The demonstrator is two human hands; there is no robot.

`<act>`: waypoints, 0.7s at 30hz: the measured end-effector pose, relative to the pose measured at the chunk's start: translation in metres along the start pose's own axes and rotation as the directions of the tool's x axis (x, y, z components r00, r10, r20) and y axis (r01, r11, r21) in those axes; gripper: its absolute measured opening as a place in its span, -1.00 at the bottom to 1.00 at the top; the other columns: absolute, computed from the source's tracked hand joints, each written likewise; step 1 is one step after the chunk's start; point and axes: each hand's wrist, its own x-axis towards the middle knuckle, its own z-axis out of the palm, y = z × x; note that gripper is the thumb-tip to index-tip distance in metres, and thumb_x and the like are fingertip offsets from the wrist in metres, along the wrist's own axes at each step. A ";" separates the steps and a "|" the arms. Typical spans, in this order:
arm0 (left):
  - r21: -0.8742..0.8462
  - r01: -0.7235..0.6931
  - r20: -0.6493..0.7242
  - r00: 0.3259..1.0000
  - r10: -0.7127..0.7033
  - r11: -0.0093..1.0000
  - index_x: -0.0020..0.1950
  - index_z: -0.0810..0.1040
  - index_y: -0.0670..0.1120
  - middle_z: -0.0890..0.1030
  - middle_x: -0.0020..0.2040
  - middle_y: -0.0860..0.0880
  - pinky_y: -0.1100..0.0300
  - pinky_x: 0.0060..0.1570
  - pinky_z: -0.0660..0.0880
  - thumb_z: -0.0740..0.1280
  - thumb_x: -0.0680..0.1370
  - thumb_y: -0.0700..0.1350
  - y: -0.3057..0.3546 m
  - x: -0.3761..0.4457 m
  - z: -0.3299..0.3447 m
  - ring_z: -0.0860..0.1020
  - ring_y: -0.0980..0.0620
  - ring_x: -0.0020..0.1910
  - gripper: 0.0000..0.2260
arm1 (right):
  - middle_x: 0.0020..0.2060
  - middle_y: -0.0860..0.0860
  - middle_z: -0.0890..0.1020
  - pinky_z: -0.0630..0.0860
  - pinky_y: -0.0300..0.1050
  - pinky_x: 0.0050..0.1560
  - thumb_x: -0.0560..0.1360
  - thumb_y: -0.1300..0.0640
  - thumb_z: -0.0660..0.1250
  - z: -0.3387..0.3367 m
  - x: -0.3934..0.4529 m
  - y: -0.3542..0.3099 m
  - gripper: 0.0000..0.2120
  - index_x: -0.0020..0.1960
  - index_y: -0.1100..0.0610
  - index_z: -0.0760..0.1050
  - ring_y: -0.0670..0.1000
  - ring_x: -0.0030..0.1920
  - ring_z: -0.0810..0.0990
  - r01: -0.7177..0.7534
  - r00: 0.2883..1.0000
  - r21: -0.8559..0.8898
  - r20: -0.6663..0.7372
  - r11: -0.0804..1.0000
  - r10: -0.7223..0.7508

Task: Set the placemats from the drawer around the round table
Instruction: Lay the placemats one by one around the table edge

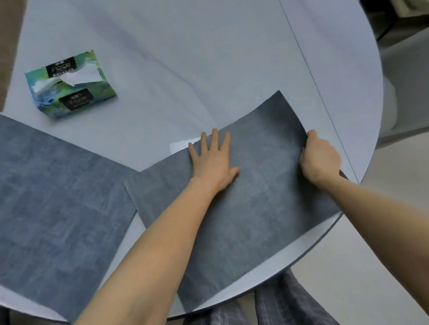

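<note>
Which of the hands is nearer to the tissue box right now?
The left hand. It lies flat on the near placemat, below and right of the tissue box. The right hand grips that placemat's right edge, farther away.

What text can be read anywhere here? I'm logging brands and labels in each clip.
"Face", roughly: on the two dark labels of the tissue box; blurred, so uncertain.
Smaller print beneath each label: too blurred to read.
Placemats, table, hands: no text.
</note>
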 end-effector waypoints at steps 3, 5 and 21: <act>-0.021 0.006 0.084 0.996 -0.004 1.000 0.58 -0.20 0.04 -0.24 0.58 -0.10 -0.40 0.39 -0.18 0.29 0.43 0.34 0.023 -0.012 0.018 -0.25 -0.22 0.54 -0.06 | 0.01 0.30 0.54 0.29 -0.01 -0.16 0.57 0.25 0.12 0.004 0.010 0.016 -0.84 0.12 0.27 0.33 0.32 0.01 0.52 0.042 0.998 0.084 0.043 0.996 -0.046; -0.016 0.018 0.101 0.995 -0.016 1.000 0.58 -0.22 0.05 -0.29 0.56 -0.10 -0.42 0.37 -0.20 0.30 0.39 0.38 0.040 -0.018 0.030 -0.28 -0.24 0.53 -0.01 | 0.01 0.30 0.54 0.33 0.01 -0.15 0.57 0.20 0.15 0.006 0.017 0.028 -0.84 0.10 0.27 0.35 0.32 0.02 0.51 0.104 0.992 0.143 0.058 0.984 -0.113; -0.168 0.390 0.061 0.921 -0.385 0.905 0.55 -0.29 0.11 -0.37 0.54 -0.04 -0.42 0.37 -0.23 0.28 0.35 0.44 0.156 -0.022 0.068 -0.37 -0.22 0.50 0.03 | -0.12 0.17 0.52 0.27 -0.09 -0.20 0.57 0.21 0.17 0.001 0.063 0.073 -0.93 -0.05 0.22 0.34 0.13 -0.17 0.42 0.425 0.846 0.395 0.146 0.815 -0.512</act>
